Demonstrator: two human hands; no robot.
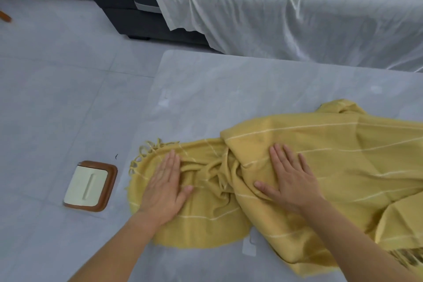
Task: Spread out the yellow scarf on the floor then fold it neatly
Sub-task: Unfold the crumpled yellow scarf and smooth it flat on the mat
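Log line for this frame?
stage: spreading | yellow scarf: bunched, not folded | left hand: flat on scarf | right hand: flat on scarf

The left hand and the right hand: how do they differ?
The left hand holds its fingers together; the right hand spreads them. The left hand lies near the fringed end; the right hand lies on the bunched upper layer. Both press flat, palms down, on the yellow scarf.

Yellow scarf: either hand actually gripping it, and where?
Nothing is held. The left hand and right hand both press flat, fingers straight, on the yellow scarf beside its bunched middle.
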